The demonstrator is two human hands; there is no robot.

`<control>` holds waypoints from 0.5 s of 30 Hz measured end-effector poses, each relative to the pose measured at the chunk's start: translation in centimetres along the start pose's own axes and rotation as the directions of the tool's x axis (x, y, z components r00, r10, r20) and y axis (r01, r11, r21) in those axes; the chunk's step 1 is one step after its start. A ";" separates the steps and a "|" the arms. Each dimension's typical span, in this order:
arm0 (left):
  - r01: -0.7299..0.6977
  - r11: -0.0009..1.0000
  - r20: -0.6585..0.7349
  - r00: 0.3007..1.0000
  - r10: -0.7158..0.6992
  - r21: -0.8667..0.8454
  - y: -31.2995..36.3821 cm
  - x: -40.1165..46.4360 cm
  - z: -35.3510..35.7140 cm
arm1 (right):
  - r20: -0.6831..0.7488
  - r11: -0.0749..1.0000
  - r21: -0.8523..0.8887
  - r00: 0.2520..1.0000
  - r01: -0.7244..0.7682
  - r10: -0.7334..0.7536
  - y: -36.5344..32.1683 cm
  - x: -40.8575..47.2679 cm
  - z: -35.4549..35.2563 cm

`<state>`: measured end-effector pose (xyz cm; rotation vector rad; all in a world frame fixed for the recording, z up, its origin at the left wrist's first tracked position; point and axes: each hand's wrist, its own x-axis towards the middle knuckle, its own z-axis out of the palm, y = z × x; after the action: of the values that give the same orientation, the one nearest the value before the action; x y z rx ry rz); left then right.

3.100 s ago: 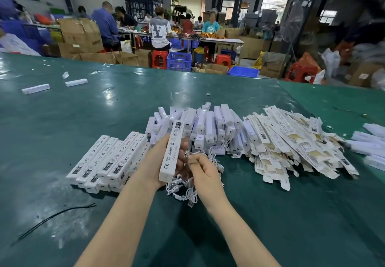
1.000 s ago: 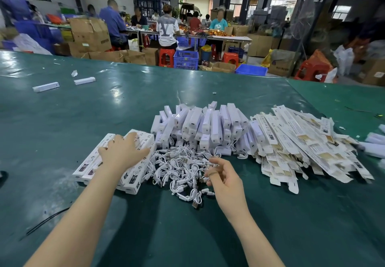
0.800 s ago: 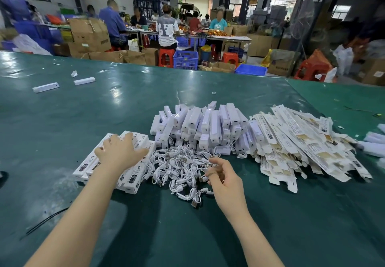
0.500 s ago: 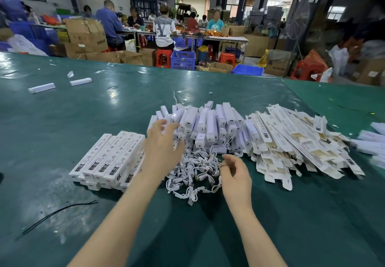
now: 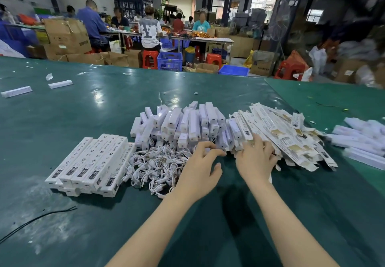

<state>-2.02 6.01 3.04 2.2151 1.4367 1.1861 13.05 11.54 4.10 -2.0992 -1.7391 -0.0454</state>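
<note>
So the left hand is off the boxes now. A second ago it's pressing down on that stack, and before that it's holding one box up in the air. Now it's got nothing in it and hovers over the right edge of the cables, fingers loosely curled. The right hand leaves the cables too and sits on the near edge of the flat cartons. Can't tell if it's gripping one.
</note>
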 end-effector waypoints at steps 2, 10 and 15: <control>0.009 1.000 0.018 1.000 -0.009 -0.003 0.0 -0.2 0.4 | 0.074 0.992 -0.122 0.997 0.019 -0.010 0.1 0.2 0.5; 0.075 0.992 0.021 0.997 -0.073 -0.106 -0.5 -0.5 1.0 | -0.128 0.785 0.618 0.990 0.026 0.068 0.5 -0.3 0.8; 0.219 0.915 0.057 0.976 -0.212 -0.338 0.0 0.2 1.1 | 0.091 -0.120 0.990 0.979 -0.070 0.180 0.7 -2.0 -1.7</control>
<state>-1.13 6.42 2.48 1.7801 1.3090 1.2271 13.64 8.97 4.93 -0.8934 -0.7659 0.9814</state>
